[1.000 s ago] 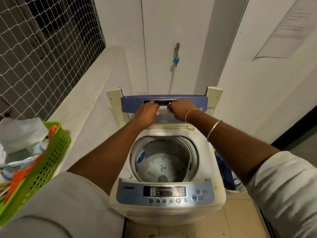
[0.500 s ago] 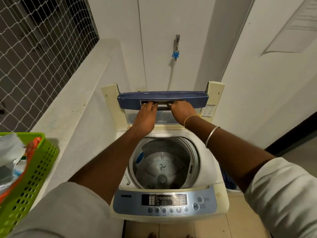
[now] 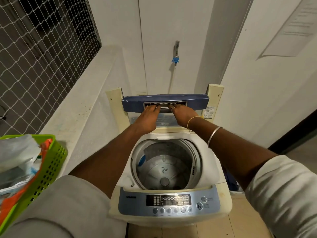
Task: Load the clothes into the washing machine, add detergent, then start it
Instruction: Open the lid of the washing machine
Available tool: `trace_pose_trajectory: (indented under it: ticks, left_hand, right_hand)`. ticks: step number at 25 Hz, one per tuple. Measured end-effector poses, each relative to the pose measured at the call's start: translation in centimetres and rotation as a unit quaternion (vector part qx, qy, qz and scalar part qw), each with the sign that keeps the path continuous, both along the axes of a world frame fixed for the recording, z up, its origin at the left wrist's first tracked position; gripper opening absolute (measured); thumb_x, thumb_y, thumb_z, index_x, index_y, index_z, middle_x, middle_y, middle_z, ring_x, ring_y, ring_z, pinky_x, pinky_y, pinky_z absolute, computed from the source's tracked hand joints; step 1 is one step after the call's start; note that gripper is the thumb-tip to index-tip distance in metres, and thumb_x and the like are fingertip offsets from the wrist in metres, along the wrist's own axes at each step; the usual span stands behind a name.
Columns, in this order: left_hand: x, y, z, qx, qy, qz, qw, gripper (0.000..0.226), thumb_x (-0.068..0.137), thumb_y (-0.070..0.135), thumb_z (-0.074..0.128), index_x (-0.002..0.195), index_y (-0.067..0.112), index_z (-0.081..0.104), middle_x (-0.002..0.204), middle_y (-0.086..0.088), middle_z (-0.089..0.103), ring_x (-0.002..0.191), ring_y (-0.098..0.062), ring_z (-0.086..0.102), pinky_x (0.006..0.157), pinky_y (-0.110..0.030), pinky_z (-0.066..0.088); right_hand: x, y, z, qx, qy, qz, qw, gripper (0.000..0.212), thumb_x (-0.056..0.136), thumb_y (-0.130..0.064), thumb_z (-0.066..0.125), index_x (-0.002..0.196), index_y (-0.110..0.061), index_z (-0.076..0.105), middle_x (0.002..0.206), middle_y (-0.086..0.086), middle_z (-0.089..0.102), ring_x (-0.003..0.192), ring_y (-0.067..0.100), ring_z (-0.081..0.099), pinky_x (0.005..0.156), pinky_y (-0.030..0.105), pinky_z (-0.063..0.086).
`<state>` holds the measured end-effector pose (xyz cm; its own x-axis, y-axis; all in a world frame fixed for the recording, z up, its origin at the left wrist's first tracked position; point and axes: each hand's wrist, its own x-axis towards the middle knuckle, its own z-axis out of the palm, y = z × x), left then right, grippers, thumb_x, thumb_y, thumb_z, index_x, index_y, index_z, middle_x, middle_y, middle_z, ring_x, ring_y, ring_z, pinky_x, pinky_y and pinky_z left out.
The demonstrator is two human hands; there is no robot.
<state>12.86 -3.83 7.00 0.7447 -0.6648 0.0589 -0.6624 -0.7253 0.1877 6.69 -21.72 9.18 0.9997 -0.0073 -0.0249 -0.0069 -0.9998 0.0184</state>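
White-walled laundry corner: washing machine [image 3: 224, 196] drum [image 3: 164, 170] bare, lid [image 3: 132, 103] folded upright. My left hand [image 3: 149, 117] and right hand [image 3: 182, 114] press its handle, fingers nearly straight, gripping nothing. Opening step, I reckon. Next: let go, reach left for the clothes [image 3: 17, 150] in the green basket [image 3: 51, 162].

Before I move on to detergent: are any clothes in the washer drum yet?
No, the drum shows only its bare metal floor and the central hub, with no fabric inside.
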Motion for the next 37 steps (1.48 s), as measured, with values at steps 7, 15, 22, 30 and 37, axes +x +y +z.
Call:
trace_pose_trajectory:
  ticks: [7, 15, 22, 30, 37]
  left_hand:
    - [-2.3, 2.3, -0.7, -0.063, 0.032, -0.016, 0.997, 0.077, 0.092, 0.001, 0.059, 0.157, 0.018, 0.022, 0.163, -0.004, 0.024, 0.151, -0.025, 0.020, 0.123, -0.040, 0.025]
    - [-6.4, 5.6, -4.7, -0.024, -0.017, -0.015, 0.999, 0.077, 0.098, 0.018, 0.054, 0.159, 0.016, 0.007, 0.167, -0.004, -0.005, 0.154, -0.024, -0.002, 0.125, -0.045, 0.002]
    - [-5.8, 5.2, -4.6, 0.020, -0.019, -0.008, 1.000, 0.087, 0.094, 0.017, 0.055, 0.159, 0.016, -0.003, 0.166, -0.004, -0.016, 0.153, -0.024, -0.012, 0.123, -0.051, -0.002]
    - [-0.9, 2.5, -1.0, 0.070, 0.048, 0.036, 0.996, 0.086, 0.097, 0.015, 0.054, 0.158, 0.016, -0.006, 0.165, -0.004, -0.021, 0.153, -0.027, -0.013, 0.124, -0.050, -0.001]
    - [-0.8, 2.7, -2.4, 0.070, 0.042, 0.032, 0.996, 0.092, 0.095, 0.016, 0.060, 0.158, 0.019, -0.006, 0.164, -0.003, -0.024, 0.153, -0.028, -0.014, 0.124, -0.051, -0.001]
  right_hand:
    - [-3.8, 0.9, -0.4, 0.077, -0.064, 0.008, 0.995, 0.063, 0.092, -0.015, 0.064, 0.148, -0.021, 0.037, 0.145, 0.011, 0.050, 0.121, 0.032, 0.059, 0.096, 0.040, 0.052]
    - [-9.4, 3.2, -7.3, 0.077, -0.042, -0.015, 0.996, 0.071, 0.101, -0.037, 0.047, 0.158, -0.015, 0.011, 0.166, 0.009, 0.004, 0.153, 0.026, 0.004, 0.125, 0.042, 0.011]
    - [-8.4, 4.2, -6.5, 0.067, -0.054, -0.034, 0.996, 0.083, 0.098, -0.036, 0.052, 0.158, -0.013, -0.002, 0.165, 0.012, -0.009, 0.152, 0.030, -0.006, 0.122, 0.043, 0.006]
    - [-3.0, 1.3, -3.7, 0.013, 0.023, -0.051, 0.998, 0.086, 0.099, -0.037, 0.051, 0.157, -0.011, -0.007, 0.164, 0.011, -0.013, 0.151, 0.032, -0.011, 0.122, 0.049, 0.003]
    - [-3.3, 1.1, -4.5, -0.012, 0.013, -0.040, 0.999, 0.085, 0.099, -0.037, 0.051, 0.157, -0.011, -0.005, 0.164, 0.011, -0.016, 0.151, 0.032, -0.012, 0.121, 0.048, 0.003]
